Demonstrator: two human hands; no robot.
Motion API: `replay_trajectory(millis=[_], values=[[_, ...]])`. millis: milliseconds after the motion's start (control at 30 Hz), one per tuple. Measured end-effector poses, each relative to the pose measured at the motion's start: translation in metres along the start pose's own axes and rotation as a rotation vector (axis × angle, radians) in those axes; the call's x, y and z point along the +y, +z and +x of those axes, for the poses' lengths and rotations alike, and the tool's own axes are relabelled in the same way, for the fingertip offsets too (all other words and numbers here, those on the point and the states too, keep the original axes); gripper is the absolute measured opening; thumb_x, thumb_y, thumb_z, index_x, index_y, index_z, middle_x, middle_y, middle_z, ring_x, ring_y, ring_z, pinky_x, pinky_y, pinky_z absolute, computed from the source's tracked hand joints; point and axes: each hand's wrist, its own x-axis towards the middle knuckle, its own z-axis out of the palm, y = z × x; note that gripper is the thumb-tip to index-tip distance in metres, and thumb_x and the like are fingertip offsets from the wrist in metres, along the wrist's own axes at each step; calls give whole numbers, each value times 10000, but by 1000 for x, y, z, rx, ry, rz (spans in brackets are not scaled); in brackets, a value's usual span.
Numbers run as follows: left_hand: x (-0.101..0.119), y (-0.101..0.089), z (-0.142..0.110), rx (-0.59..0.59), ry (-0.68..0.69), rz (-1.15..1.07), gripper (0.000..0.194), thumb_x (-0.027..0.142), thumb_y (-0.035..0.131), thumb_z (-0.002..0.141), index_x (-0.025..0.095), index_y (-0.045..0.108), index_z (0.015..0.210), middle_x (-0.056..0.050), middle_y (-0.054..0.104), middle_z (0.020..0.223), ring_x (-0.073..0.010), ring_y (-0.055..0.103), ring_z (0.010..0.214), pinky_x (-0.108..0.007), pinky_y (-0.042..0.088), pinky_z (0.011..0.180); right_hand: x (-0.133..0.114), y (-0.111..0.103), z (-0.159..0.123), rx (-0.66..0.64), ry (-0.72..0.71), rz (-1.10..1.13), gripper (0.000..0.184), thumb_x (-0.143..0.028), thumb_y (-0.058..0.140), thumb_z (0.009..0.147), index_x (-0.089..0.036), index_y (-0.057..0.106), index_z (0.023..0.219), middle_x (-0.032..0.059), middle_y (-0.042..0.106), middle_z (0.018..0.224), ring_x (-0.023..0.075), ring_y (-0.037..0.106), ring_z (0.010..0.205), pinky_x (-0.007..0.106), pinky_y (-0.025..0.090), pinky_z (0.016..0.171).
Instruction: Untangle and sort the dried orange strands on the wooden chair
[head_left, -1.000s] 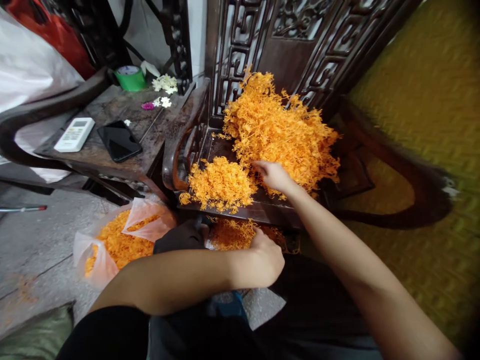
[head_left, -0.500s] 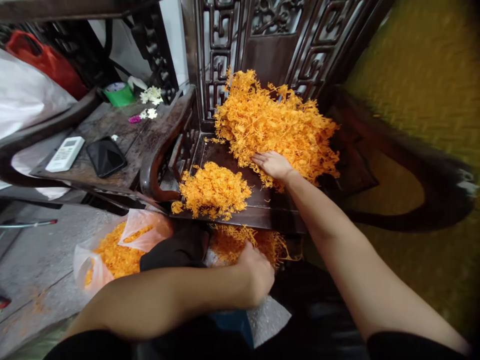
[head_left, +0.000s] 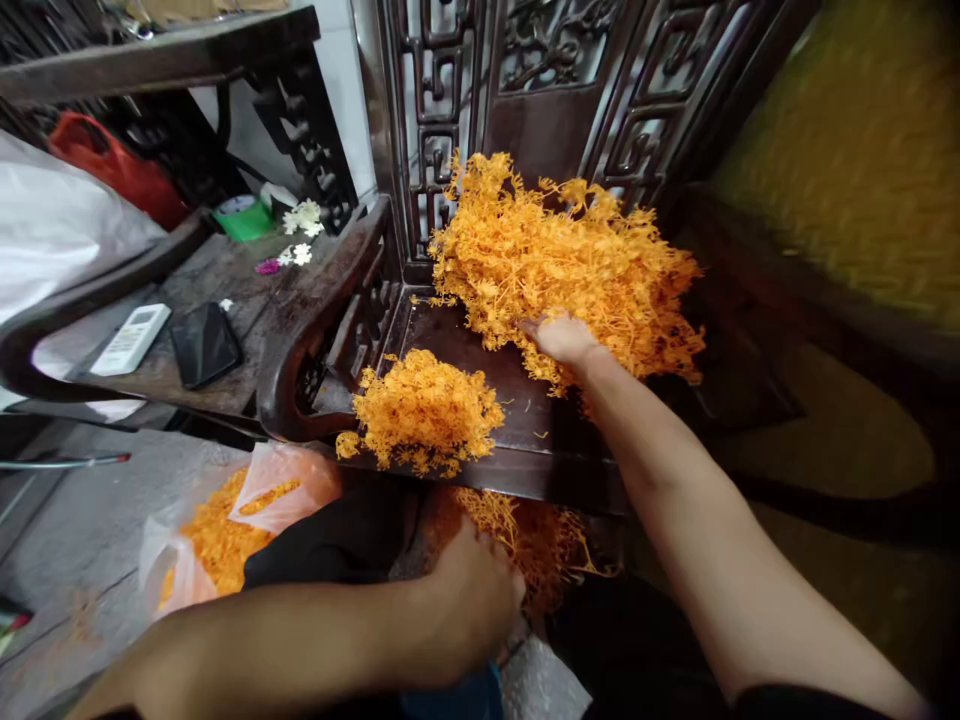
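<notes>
Sprawling orange stringy heap (head_left: 570, 260), tangled

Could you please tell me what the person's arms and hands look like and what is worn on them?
Both forearms are bare. The left hand and right hand wear no gloves; no rings, watch or bracelets show. A dark sleeve edge shows at the right upper arm.

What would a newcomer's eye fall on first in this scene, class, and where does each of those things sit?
First, the big heap of bright orange strands piled against the carved back of the dark wooden chair, with the right hand pressed into its near edge. Next, a smaller orange pile on the seat's front left. Below the seat's front edge, the left hand touches more orange strands.
</notes>
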Motion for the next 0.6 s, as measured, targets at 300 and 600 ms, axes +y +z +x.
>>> replay_trajectory(millis=[300,600], values=[[-54,-106,-29,477,-261,-37,278,341,498,1014,177,722,1000,-89,745,886,-255,713,817,-397,502,756,-36,-25,-20,-2,-148,11,535,-129,421,997,-278,594,1480,77,686,1395,251,632,1265,370,430,1090],[-184,-202,78,812,-732,-229,505,263,587,950,123,556,1434,-195,634,1414,-287,603,1307,-391,458,1080,-77,-50,-43,14,-81,82,271,-304,619,996,-189,697,1228,115,700,1258,233,664,1152,423,515,1034]])
